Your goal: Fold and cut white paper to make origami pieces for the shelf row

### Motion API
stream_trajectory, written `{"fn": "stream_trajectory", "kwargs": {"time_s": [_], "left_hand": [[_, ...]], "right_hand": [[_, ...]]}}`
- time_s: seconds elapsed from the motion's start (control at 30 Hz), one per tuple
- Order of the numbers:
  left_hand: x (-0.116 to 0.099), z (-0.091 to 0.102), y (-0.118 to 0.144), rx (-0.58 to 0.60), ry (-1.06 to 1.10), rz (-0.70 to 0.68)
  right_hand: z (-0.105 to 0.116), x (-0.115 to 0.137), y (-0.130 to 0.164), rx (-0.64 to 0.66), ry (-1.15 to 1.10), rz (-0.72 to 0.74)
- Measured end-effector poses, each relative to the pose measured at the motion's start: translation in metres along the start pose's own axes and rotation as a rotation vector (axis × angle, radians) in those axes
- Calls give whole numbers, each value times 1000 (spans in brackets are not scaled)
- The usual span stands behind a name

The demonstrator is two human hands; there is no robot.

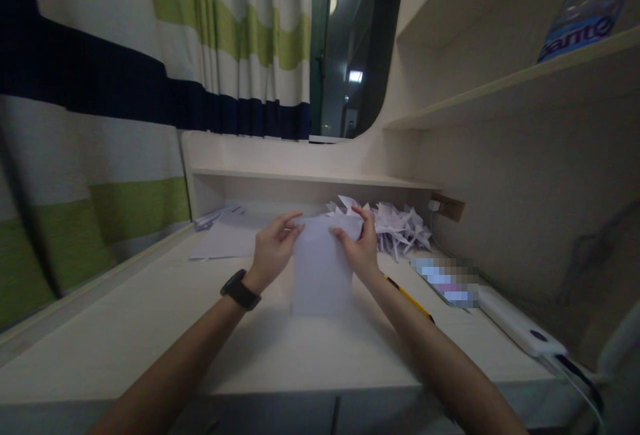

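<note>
Both forearms are reaching in from the near edge — the left hand (273,248) and right hand (357,245) are pinching the far corners of a white paper sheet (320,275), its long axis running near-to-far, centred between them on the desk (150,328).

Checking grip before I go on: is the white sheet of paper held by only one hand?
No, both the left hand and the right hand pinch the top edge of the white sheet of paper.
</note>
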State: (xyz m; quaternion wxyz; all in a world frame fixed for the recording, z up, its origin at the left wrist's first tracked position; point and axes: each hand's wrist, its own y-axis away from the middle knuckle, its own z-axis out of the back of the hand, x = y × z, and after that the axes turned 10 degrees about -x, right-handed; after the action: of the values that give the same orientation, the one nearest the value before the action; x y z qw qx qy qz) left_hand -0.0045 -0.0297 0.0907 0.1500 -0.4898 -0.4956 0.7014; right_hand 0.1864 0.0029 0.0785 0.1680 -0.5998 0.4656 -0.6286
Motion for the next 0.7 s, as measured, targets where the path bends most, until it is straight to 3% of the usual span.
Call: {"fn": "stream_trajectory", "kwargs": {"time_s": [0.33, 0.6, 0.7], "left_hand": [[-2, -3, 4, 1, 61, -1], [-7, -1, 2, 8, 99, 58], [-14, 1, 1, 4, 113, 77]], "right_hand": [[3, -5, 8, -142, 42, 47], [6, -5, 12, -58, 15, -61], [8, -4, 11, -28, -25, -165]]}}
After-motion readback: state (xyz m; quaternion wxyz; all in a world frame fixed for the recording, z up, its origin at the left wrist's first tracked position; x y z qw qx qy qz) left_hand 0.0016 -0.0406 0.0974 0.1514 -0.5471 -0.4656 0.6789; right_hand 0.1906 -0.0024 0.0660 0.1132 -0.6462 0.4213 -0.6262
